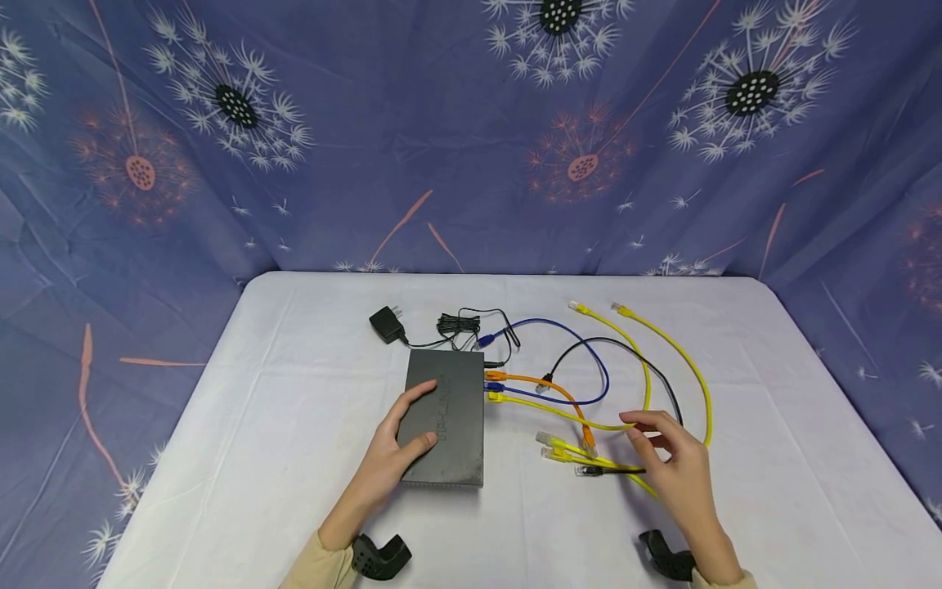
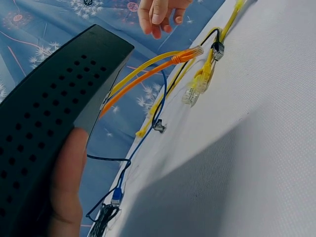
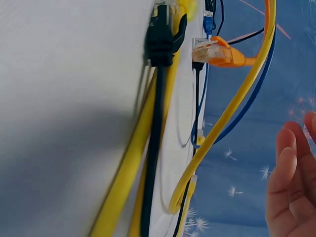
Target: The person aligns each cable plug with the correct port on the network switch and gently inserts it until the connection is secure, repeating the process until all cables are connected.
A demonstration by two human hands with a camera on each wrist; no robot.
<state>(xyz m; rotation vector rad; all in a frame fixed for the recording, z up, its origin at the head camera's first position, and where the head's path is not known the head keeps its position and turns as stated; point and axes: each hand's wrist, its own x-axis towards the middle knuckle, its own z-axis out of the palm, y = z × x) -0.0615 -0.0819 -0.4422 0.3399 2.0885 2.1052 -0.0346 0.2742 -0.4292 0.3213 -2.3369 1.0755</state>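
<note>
My left hand (image 1: 386,458) grips a dark grey network switch (image 1: 459,421) by its left side, the thumb and a finger lying on its lettered top. Vent holes show on its casing in the left wrist view, with one finger (image 2: 69,182) against the edge. Orange (image 1: 526,378), blue (image 1: 607,368) and yellow (image 1: 567,411) network cables run from the right side of the switch. Near the yellow cable's bend hovers my right hand (image 1: 677,462), fingers loosely bent, apparently with nothing between them. The right wrist view shows that hand apart from the cables.
A black power adapter (image 1: 386,325) and its bundled cord (image 1: 458,324) lie behind the switch. Loose yellow cables (image 1: 695,368) and a black cable (image 1: 658,372) spread over the white tablecloth (image 1: 257,425) at right. A patterned blue curtain (image 1: 412,164) hangs behind the table.
</note>
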